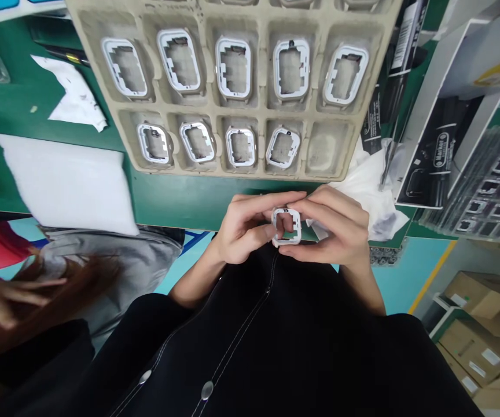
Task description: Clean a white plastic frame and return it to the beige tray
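Between my two hands is a small white, rounded-square frame [298, 227], its open middle facing me. My left hand [250, 226] pinches its left side, thumb on the near face. My right hand [339, 226] grips the right side, with fingers along the top and bottom edges. Just beyond my hands lies a beige moulded tray [232, 172]. Similar white frames, such as this one [240, 147], sit one to a pocket in its visible rows. The front right pocket [328, 147] holds no frame.
A white foam sheet [67, 179] and a torn white paper [67, 87] lie left on the green table [176, 200]. At right are crumpled tissue [380, 208], a box of black markers [438, 145] and stacked clear trays [488, 191]. A co-worker's hand [7, 295] shows lower left.
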Demonstrator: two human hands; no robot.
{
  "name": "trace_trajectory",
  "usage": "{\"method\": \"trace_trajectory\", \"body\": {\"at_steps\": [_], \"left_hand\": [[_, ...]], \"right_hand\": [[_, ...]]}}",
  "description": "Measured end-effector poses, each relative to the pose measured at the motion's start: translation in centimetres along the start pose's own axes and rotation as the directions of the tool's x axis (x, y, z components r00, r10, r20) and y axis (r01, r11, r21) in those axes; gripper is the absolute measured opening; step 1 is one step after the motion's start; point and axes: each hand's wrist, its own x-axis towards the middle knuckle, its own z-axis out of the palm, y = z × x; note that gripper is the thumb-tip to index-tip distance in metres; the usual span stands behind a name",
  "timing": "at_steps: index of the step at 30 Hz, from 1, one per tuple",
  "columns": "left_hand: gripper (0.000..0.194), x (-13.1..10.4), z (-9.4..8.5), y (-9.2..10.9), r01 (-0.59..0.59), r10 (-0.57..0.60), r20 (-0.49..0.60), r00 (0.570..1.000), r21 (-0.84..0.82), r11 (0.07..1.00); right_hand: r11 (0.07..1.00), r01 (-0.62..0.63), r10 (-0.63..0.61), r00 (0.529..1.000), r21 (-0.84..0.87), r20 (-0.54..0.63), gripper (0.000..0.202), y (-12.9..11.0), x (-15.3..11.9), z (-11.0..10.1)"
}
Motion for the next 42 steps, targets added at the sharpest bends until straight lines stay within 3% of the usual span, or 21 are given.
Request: {"method": "trace_trajectory", "body": {"at_steps": [18, 25, 28, 31, 34, 37, 42], "left_hand": [[0.051, 0.1, -0.3, -0.1, 0.007, -0.008, 0.046, 0.999, 0.021, 1.000], [0.069, 0.4, 0.0, -0.5, -0.039, 0.047, 0.133, 0.990, -0.068, 0.997], [0.076, 0.4, 0.2, -0.8, -0.078, 0.088, 0.130, 0.988, -0.081, 0.994], [0.084, 0.5, 0.2, -1.3, -0.211, 0.206, 0.109, 0.972, 0.037, 0.977], [0.086, 0.9, 0.3, -1.8, -0.367, 0.357, 0.088, 0.930, 0.175, 0.914], [0.090, 1.2, 0.5, -1.8, -0.483, 0.483, 0.071, 0.873, 0.268, 0.834], [0.078, 1.2, 0.7, -1.3, -0.479, 0.501, 0.019, 0.865, 0.325, 0.816]], "right_hand": [[1.000, 0.013, -0.013, 1.000, 0.027, -0.021, 0.056, 0.3, -0.2, 0.0], [0.998, 0.002, 0.002, 0.997, 0.055, -0.073, 0.047, 0.0, 0.0, 0.0], [0.994, -0.087, 0.090, 0.995, 0.063, -0.051, 0.054, -0.4, -0.4, -0.6], [0.976, -0.218, 0.216, 0.975, 0.032, 0.047, 0.063, -0.3, -0.7, -1.1], [0.990, -0.091, 0.099, 0.992, 0.111, -0.072, 0.072, 0.1, -0.6, -1.0], [0.986, 0.050, -0.011, 0.971, 0.157, -0.240, 0.074, 0.7, 0.0, -0.4], [0.970, 0.087, -0.051, 0.985, 0.226, -0.162, 0.070, 0.8, 0.9, -0.5]]}}
